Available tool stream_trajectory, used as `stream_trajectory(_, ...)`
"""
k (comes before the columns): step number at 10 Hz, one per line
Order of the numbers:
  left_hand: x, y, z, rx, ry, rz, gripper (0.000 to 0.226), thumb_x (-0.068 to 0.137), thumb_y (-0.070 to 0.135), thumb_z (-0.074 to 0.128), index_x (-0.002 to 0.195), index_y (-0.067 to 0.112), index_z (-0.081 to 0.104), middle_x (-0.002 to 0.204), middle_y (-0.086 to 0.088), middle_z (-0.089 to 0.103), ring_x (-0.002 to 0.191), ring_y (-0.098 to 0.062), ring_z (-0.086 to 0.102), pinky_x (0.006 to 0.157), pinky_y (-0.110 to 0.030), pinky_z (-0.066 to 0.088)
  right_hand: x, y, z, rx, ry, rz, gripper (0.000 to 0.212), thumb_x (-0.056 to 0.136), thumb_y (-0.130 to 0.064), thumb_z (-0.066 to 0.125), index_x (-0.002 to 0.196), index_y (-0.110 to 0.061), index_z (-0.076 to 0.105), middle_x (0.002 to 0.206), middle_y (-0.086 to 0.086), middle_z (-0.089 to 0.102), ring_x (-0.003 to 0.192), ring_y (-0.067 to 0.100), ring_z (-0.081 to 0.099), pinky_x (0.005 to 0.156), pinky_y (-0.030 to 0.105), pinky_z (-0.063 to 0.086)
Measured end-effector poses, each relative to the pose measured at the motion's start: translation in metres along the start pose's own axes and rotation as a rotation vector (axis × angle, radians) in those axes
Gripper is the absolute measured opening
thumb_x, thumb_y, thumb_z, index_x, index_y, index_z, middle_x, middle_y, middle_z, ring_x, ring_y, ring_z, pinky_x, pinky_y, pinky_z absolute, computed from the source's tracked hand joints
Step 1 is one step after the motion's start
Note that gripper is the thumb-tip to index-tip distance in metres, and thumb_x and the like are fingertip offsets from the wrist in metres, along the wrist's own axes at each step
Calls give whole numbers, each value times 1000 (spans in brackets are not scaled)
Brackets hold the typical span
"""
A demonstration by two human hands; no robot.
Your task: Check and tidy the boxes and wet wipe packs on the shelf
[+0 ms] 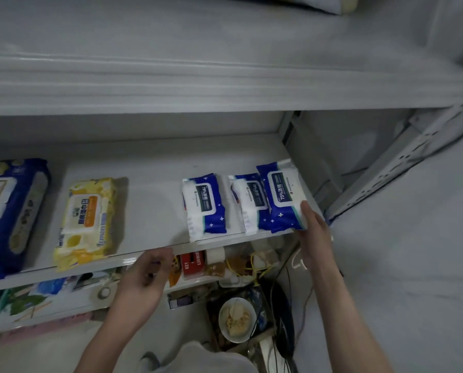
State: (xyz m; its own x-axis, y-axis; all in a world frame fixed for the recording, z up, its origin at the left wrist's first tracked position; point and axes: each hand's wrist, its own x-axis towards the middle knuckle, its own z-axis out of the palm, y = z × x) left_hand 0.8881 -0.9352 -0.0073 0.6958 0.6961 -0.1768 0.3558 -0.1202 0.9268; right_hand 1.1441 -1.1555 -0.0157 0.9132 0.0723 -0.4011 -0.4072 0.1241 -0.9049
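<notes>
- Wet wipe pack (pixel 281 197), blue and white, at the far right end of the shelf (pixel 155 189): it is tilted, with its left edge lying over the neighbouring pack, so it is not yet laid flat in a place of its own.
- The right hand (pixel 315 227) grips this pack at its near right corner, a digit pressed on the top face. The fingers underneath are hidden.
- Second blue-and-white pack (pixel 248 203), partly covered by the held one, lies flat near the shelf's front edge. A third matching pack (pixel 204 205) lies just beside it to the left, apart and roughly parallel.
- Yellow lemon pack (pixel 86 222) and large blue pack (pixel 7 211) lie further left, well apart from the small ones and lined up front to back. They look sorted.
- The left hand (pixel 144 275) hangs in front of the shelf's edge, its fingers loosely curled and holding nothing.
- Judged progress: most of the row looks tidy. What is left is setting the held pack down straight and clear of its neighbour.
- No boxes show on this shelf. A red box (pixel 192 262) sits among clutter on the level below, which looks untended.
</notes>
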Motion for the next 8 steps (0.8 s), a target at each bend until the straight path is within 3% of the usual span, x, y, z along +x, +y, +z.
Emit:
stream_trajectory(1,-1,3,10,32,-15,-19,10,99,23,60,100,31,67,101,17,70,94,2,63,72,-13,46,23,-4,-12,18,-2,-42,44,99,-37,67,131,-7,63,114,11,78,93,18,79,72,30,64)
stream_trajectory(2,-1,5,17,43,-27,-43,9,98,24,61,102,29,68,103,12,72,94,-1,65,72,-15,46,41,-7,-20,2,-4,-44,30,103,-30,62,120,-5,68,104,7,80,82,14,80,65,25,63)
stream_trajectory(3,0,6,21,57,-24,-48,9,99,24,61,102,29,68,103,13,72,93,1,65,72,-14,46,54,-7,-25,-34,10,-34,30,102,-32,64,115,-5,67,106,9,78,82,16,79,64,25,63)
stream_trajectory(4,2,8,24,75,-13,-65,10,99,27,61,105,30,68,105,16,71,94,3,63,71,-12,44,66,-4,-27,-78,20,-15,50,100,-38,66,131,1,63,118,15,76,99,26,77,74,32,66)
stream_trajectory(5,4,12,27,57,-5,-81,12,99,26,60,108,28,68,105,15,71,94,3,63,69,-9,43,74,-4,-23,-194,33,16,58,100,-46,63,135,0,60,126,15,72,109,29,74,88,38,64)
stream_trajectory(6,5,14,28,49,-6,-92,11,99,27,60,106,30,67,104,14,71,95,-1,65,68,-12,46,80,-12,-14,-400,95,-11,53,105,-44,54,139,-3,61,127,9,68,116,29,67,91,37,54)
stream_trajectory(7,8,20,26,46,-17,-85,11,100,29,59,107,32,66,106,15,69,95,-1,64,68,-12,46,84,-20,-5,-698,189,-172,54,106,-45,46,127,0,67,124,18,70,113,37,65,97,43,53)
stream_trajectory(8,11,27,22,26,0,-78,12,100,28,58,107,34,66,106,20,67,93,1,64,69,-10,45,81,-16,5,-978,280,-466,59,101,-51,49,134,-5,65,129,26,67,118,43,61,100,50,51)
